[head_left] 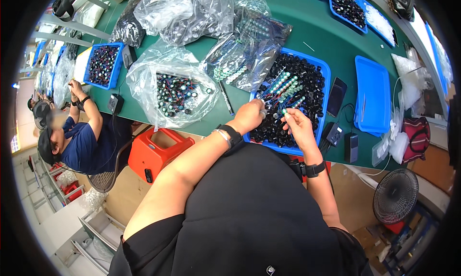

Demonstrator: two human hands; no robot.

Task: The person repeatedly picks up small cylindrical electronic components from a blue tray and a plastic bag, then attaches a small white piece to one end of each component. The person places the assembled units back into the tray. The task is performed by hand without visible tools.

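A blue tray (326, 91) full of small round black parts (307, 65) lies in front of me. Across the heap rest rows of small round whitish-green discs (283, 84) with thin coloured wires. My left hand (248, 116) is closed at the tray's left side, its fingers curled round something pale that I cannot make out. To its right, my right hand (300, 126) pinches a small round wired disc (284, 112) between thumb and forefinger, just above the black parts.
Left of the tray are a black marker (225, 97) and an open clear bag (137, 79) of wired parts. On the right lie a dark phone (337, 96), blue trays (372, 93) and a small black box (332, 134). A co-worker (91, 141) sits at the left.
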